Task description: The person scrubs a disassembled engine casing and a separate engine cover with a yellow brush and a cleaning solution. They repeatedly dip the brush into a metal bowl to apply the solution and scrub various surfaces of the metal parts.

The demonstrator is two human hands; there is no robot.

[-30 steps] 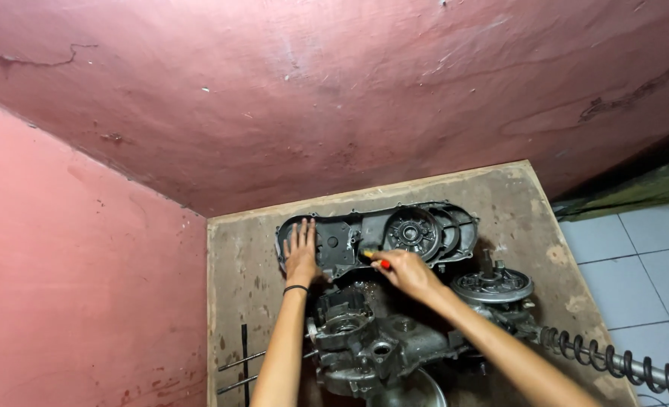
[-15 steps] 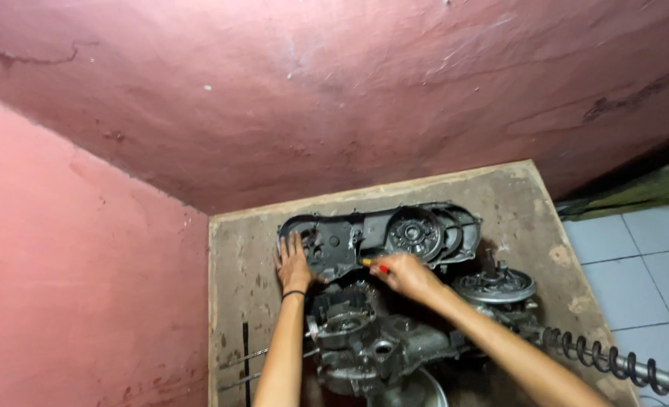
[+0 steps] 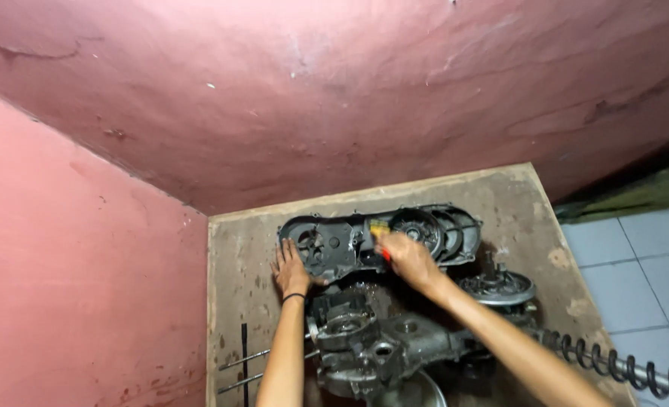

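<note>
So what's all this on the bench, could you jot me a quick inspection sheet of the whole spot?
Surface: worn wooden board, stained.
Job's things: dark engine cover lying flat; small yellow and red tool on it.
Clutter: engine casing, round clutch part, coil spring, thin metal rods.
Hands: left hand flat on the cover's left end; right hand gripping the tool.
Cables: nothing seen.
Surroundings: pink walls, white floor tiles.

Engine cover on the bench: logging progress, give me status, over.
Left hand flat against engine cover edge. Right hand grips red-and-yellow tool on it. Engine block close below.
</note>
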